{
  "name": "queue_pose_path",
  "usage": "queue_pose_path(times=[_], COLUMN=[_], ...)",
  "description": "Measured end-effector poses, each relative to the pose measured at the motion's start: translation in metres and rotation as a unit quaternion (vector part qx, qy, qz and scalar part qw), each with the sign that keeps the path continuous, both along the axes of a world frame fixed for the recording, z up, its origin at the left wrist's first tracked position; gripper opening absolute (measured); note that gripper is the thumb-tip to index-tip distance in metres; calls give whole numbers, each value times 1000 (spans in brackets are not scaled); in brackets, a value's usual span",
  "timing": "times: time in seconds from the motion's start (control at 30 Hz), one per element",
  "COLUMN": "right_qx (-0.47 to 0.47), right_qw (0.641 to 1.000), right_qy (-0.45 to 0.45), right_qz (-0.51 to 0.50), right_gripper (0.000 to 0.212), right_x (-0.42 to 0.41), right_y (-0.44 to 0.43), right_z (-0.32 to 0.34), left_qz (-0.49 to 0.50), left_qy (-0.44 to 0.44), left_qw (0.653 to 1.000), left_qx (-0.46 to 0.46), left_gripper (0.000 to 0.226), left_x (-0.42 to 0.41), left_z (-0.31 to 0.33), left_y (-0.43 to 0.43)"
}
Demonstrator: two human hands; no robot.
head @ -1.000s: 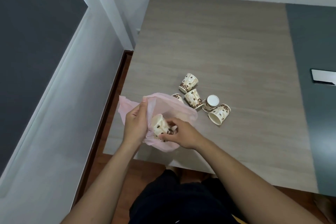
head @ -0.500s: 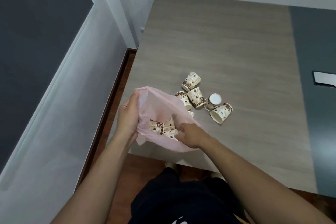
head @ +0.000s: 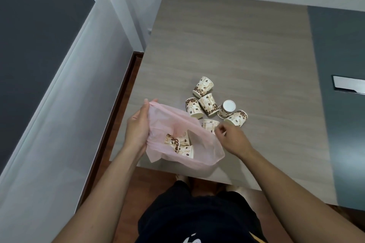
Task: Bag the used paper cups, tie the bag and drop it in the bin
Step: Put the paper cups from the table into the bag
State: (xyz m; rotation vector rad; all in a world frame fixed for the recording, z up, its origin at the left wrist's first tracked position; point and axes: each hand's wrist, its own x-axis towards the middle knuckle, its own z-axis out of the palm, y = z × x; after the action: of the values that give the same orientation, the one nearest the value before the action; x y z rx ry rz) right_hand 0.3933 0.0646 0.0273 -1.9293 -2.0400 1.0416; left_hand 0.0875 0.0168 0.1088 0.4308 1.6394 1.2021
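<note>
A thin pink plastic bag (head: 205, 154) lies open at the near edge of the table (head: 237, 49). My left hand (head: 137, 130) grips its left rim and holds the mouth apart. Inside the bag lie three coffee-bean print paper cups (head: 178, 144). My right hand (head: 232, 139) hovers just right of the bag with loosely curled fingers and holds nothing, its fingertips close to a cup on its side (head: 210, 125). Several more cups (head: 208, 102) lie tipped over on the table behind the bag.
A white wall and a dark panel run along the left (head: 49, 85). Brown floor (head: 126, 89) shows between wall and table. The table's right part is dark grey with a metal cable flap (head: 347, 85). No bin is in view.
My right hand let go of a cup inside the bag and drew out to the right, towards the loose cups. My left hand pulled the bag's mouth wider.
</note>
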Motion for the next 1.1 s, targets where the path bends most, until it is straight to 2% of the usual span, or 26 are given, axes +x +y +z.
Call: queue_pose_path(times=[0.07, 0.1, 0.2, 0.27, 0.37, 0.5, 0.6, 0.8, 0.9, 0.93, 1.0, 1.07, 1.1], right_qx=[36, 25, -52, -97, -154, -115, -87, -124, -97, -91, -115, -209, -269], right_qw=[997, 995, 987, 981, 974, 988, 986, 949, 926, 919, 888, 840, 818], right_qy=[-47, -81, -143, -161, -164, -79, -11, 68, 97, 129, 266, 408, 448], right_qz=[-45, -50, -60, -49, -32, -59, -139, -283, -351, -361, -357, -290, -240], right_gripper=[17, 25, 66, 85, 92, 68, 55, 65, 68, 67, 60, 49, 45], right_x=[11, 16, 29, 36, 45, 53, 56, 56, 57, 58, 59, 57, 54], right_y=[15, 21, 32, 39, 46, 41, 30, 23, 23, 23, 23, 18, 13], right_z=[-4, -9, -17, -22, -33, -49, -51, -45, -34, -29, -19, -9, -3], left_qz=[-36, -49, -88, -107, -148, -190, -182, -161, -166, -161, -143, -129, -123], left_qy=[15, 24, 57, 68, 82, 98, 109, 76, 84, 91, 103, 109, 109], left_qw=[999, 998, 994, 992, 985, 976, 975, 980, 980, 980, 981, 982, 983], left_qx=[-3, -3, -9, -11, -15, -40, -65, -86, -76, -75, -77, -79, -80], left_gripper=[42, 44, 49, 52, 61, 66, 64, 84, 73, 66, 58, 52, 49], left_x=[5, 8, 15, 19, 16, 6, 6, 15, 20, 21, 24, 28, 29], left_z=[-1, -1, 1, 3, 6, 6, -3, -12, -10, -9, -6, -1, 2], left_y=[1, 2, 1, 0, -4, -12, -17, -13, -3, 1, 8, 13, 13])
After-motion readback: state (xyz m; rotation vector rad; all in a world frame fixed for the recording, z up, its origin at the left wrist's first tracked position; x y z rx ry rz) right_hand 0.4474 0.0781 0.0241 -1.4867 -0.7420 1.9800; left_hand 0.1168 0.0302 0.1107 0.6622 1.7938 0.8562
